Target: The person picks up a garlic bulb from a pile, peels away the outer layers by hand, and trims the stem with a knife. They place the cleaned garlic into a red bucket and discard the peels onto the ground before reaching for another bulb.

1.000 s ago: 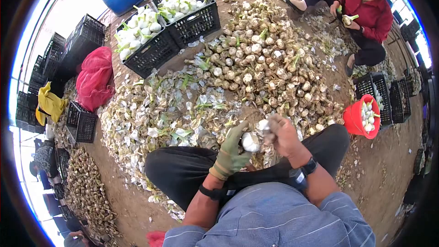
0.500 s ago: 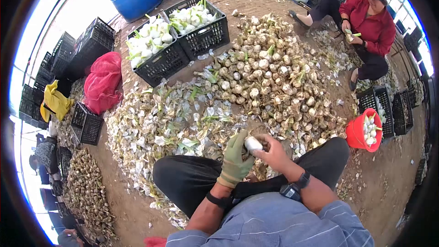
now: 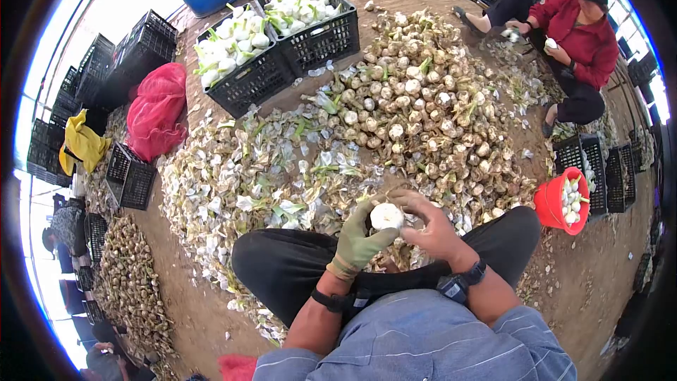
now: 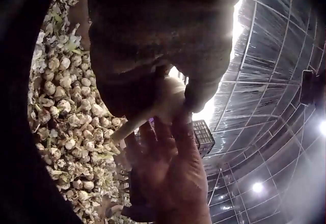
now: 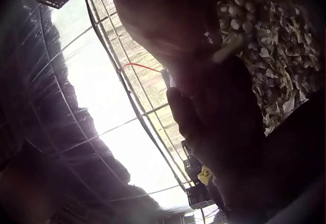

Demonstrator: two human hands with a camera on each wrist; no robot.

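Note:
A peeled white garlic bulb (image 3: 386, 216) is held between my two hands above my crossed legs, its round face turned up toward the head camera. My left hand (image 3: 358, 243), in a green-grey glove, grips its left side with thumb and fingers. From the right, my bare right hand (image 3: 436, 231) has its fingers over the far side and its thumb at the near edge. The left wrist view shows the bulb's pale stem (image 4: 133, 124) pointing down past the bare fingers. In the right wrist view the hands are dark, with a piece of the stem (image 5: 229, 49) showing.
A large heap of unpeeled garlic (image 3: 423, 113) lies ahead, with loose skins (image 3: 233, 197) to its left. Two black crates (image 3: 321, 46) of cleaned bulbs stand behind. To the right are a red bucket (image 3: 546, 204) with garlic and a seated person (image 3: 582, 39) in red.
My right hand, apart from the bulb a second ago, has come in against it. The bulb has turned its round face upward. The person in red has moved their hands apart.

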